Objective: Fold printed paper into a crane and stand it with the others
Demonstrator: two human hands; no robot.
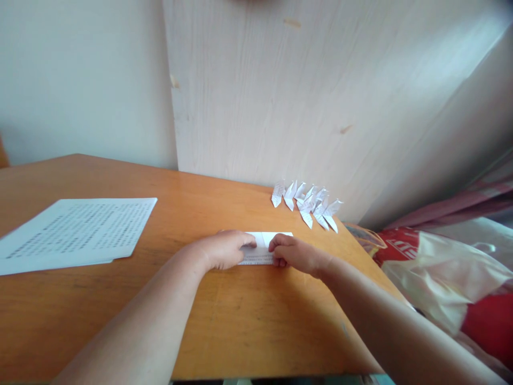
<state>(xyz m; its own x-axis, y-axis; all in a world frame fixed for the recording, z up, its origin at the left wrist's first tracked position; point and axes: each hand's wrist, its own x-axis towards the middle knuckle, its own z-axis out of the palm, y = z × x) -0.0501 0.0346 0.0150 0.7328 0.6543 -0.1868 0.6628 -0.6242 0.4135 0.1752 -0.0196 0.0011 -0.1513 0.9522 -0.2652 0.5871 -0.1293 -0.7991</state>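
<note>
A small printed sheet of paper (258,255) lies on the wooden table, its near part folded up so that lines of print face me. Its far strip is plain white with a crease across it. My left hand (230,249) grips the left end, the thumb lying along the fold and the other fingers mostly hidden. At the right end, my right hand (292,251) is closed on the paper with curled fingers, thumb and forefinger at the folded edge. Beyond the right hand stand several folded paper pieces (308,206) with pointed tips, grouped close together.
A stack of printed sheets (76,230) lies on the left of the wooden table (192,331). Behind the table rises a pale wooden board (256,96) against the wall. Beyond the table's right edge are red and whitish plastic bags (444,272).
</note>
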